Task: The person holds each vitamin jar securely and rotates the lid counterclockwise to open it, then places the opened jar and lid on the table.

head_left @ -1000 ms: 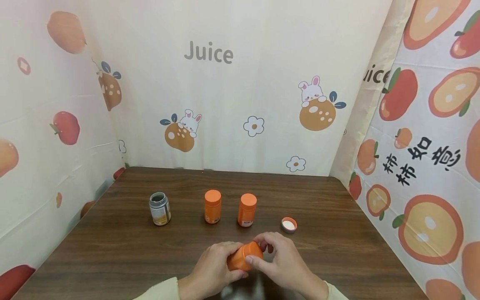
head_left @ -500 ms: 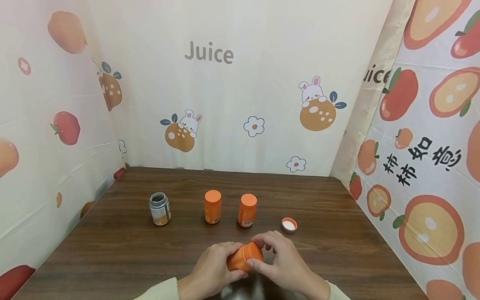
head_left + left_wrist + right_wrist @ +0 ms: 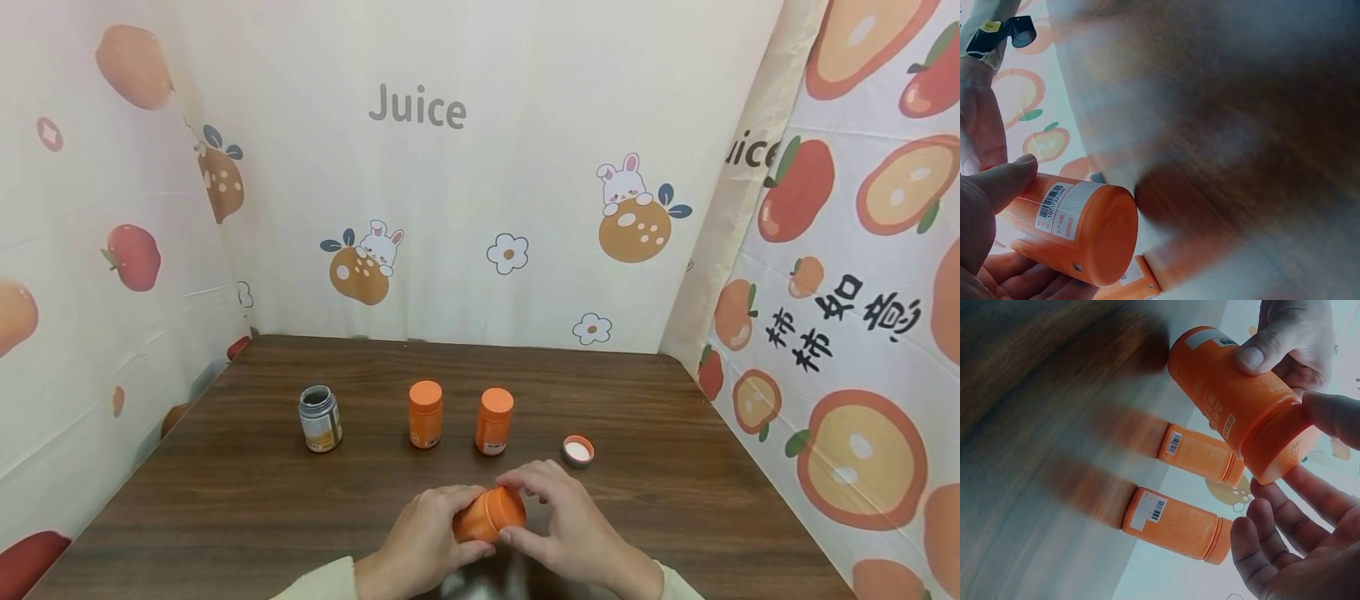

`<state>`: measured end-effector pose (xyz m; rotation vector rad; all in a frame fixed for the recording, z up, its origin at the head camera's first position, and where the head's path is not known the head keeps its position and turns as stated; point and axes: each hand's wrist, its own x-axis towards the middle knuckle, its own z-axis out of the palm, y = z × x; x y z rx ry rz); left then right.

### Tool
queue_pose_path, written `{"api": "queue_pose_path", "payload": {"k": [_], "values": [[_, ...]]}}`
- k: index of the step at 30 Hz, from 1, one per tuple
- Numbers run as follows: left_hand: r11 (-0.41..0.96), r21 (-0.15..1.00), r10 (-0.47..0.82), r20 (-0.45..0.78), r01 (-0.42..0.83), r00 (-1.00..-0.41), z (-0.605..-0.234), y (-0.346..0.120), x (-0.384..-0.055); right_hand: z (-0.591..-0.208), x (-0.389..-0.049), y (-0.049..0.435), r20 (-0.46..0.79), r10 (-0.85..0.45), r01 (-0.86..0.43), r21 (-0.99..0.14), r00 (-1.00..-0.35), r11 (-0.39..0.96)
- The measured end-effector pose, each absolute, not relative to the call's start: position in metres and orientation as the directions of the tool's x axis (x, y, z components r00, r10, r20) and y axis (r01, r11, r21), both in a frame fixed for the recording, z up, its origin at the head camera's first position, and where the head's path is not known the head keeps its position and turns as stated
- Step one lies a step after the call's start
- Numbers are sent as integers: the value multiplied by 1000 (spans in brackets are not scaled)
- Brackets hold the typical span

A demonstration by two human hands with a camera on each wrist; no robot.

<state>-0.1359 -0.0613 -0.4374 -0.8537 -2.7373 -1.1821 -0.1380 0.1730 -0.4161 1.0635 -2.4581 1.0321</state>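
Observation:
My left hand (image 3: pixel 420 533) grips an orange plastic bottle (image 3: pixel 471 522) by its body, low over the front of the table. The bottle lies tilted, its orange cap (image 3: pixel 508 505) pointing right. My right hand (image 3: pixel 573 537) pinches that cap between thumb and fingertips, as the right wrist view shows up close with the cap (image 3: pixel 1279 447) seated on the neck. In the left wrist view the base of the bottle (image 3: pixel 1110 231) faces the camera, with a white barcode label (image 3: pixel 1063 209) on its side.
Two capped orange bottles, one left (image 3: pixel 425 414) and one right (image 3: pixel 494 422), stand upright behind the hands. An uncapped grey jar (image 3: pixel 320 419) stands at the left. A loose cap (image 3: pixel 577 451) lies inside up on the right. Printed curtains (image 3: pixel 465 183) border the brown table (image 3: pixel 360 362).
My right fingers have shifted slightly around the cap, the index finger moving up and to the left. My left hand keeps its grip and the bottle barely moves.

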Motion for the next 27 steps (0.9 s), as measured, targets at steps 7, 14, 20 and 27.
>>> {"api": "queue_pose_path", "payload": {"k": [7, 14, 20, 27], "values": [[554, 663, 472, 248, 504, -846, -438, -62, -136, -415, -139, 174, 516, -565, -763, -478, -644, 435], [546, 647, 473, 286, 533, -833, -439, -62, -136, -414, -140, 173, 547, -589, -803, -438, -595, 404], [543, 662, 466, 274, 517, -841, -439, -61, -136, -414, -141, 173, 557, -601, -819, -410, -573, 401], [540, 661, 470, 277, 521, -838, -439, -62, -136, -415, -138, 172, 565, -577, -807, -426, -590, 409]]}}
